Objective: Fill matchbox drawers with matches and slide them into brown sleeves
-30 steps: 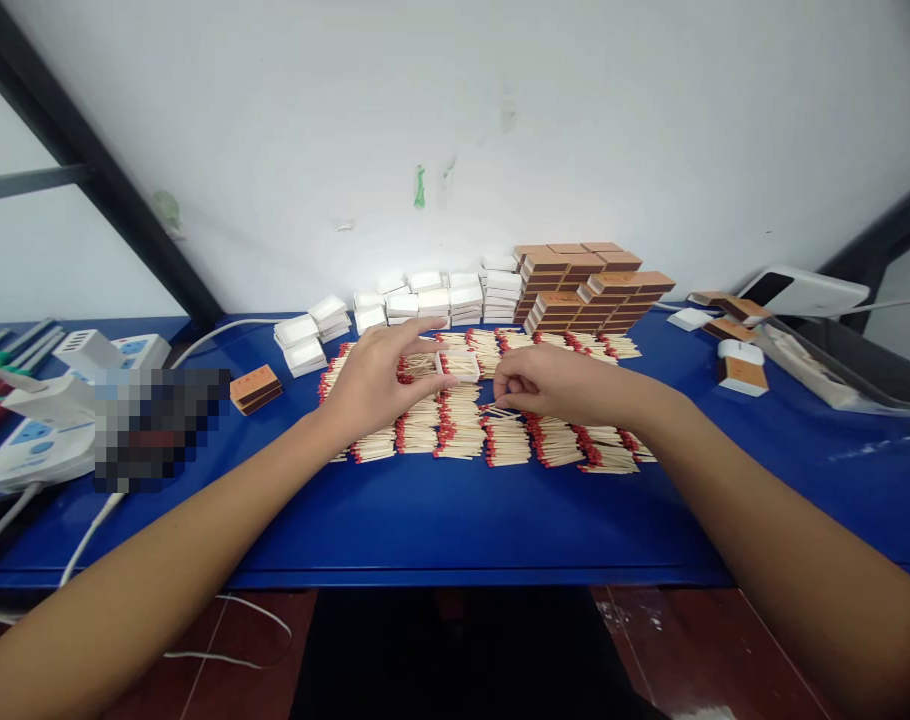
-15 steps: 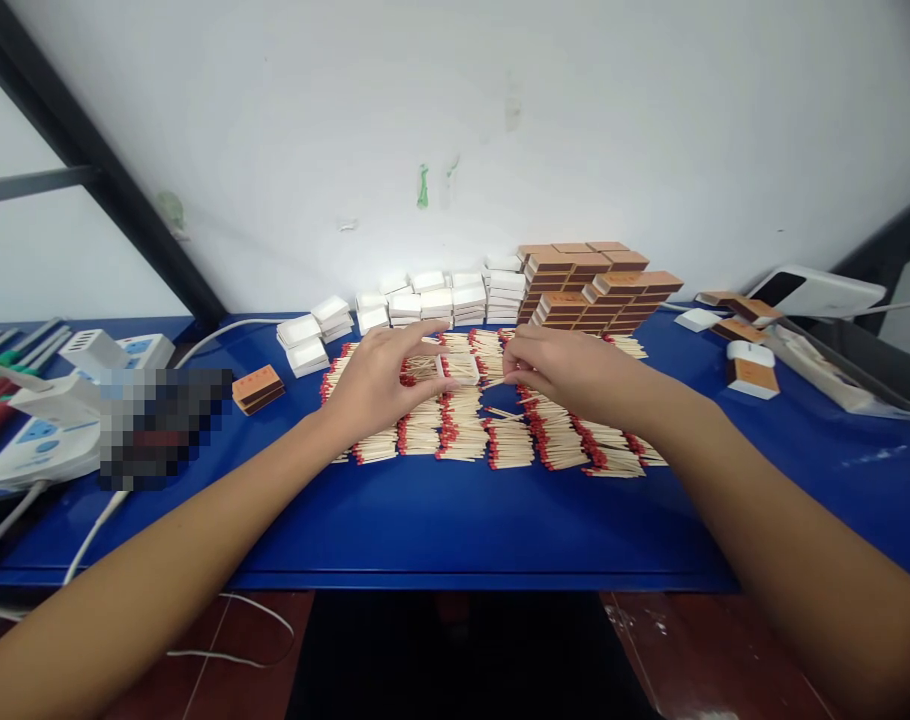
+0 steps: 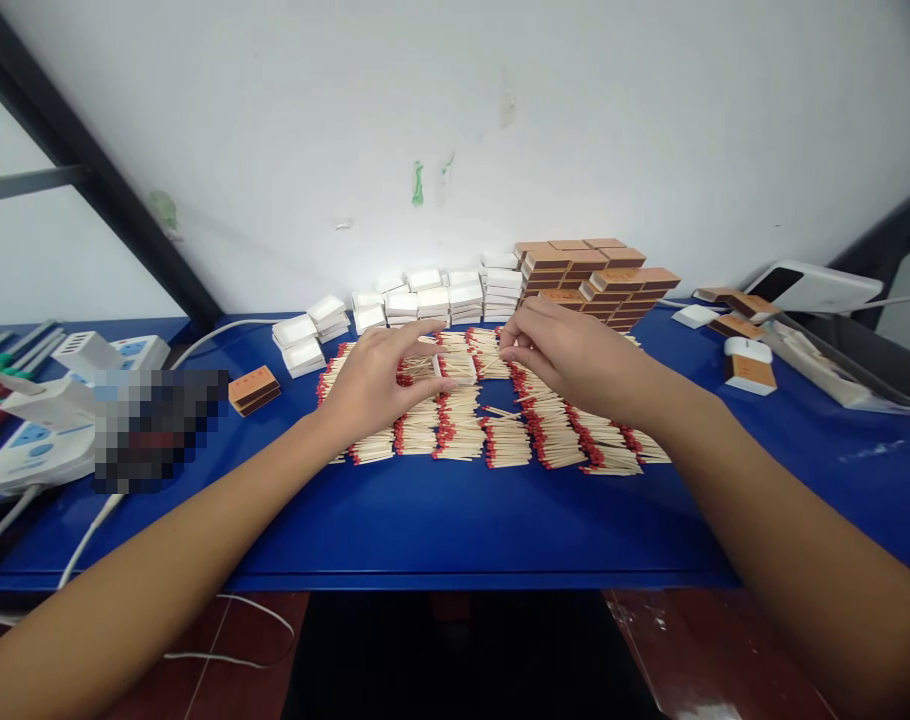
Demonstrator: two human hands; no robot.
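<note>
My left hand (image 3: 376, 385) curves round a small white matchbox tray (image 3: 466, 371) with matches in it. The thumb lies along the tray's near edge and a finger is at its far side, with the index finger stretched out above. Just right of the tray, my right hand (image 3: 549, 345) is pinched closed, low over the rows of matches. Whatever its fingertips hold is hidden. Red-headed matches (image 3: 459, 430) lie in several columns under and around both hands. A short group of matches (image 3: 507, 443) sits in front of a bare blue patch between the columns.
White trays (image 3: 425, 303) are stacked along the wall, beside a pile of brown matchboxes (image 3: 612, 285). More matchboxes (image 3: 254, 390) lie at the left. A power strip (image 3: 42, 450) with cables stands far left. A white device (image 3: 815, 290) and a pouch (image 3: 867, 350) are at the right.
My right hand has lifted slightly away from the tray, and the pale stick seen at its fingertips no longer shows. My left hand stays at the tray. The view has shifted slightly.
</note>
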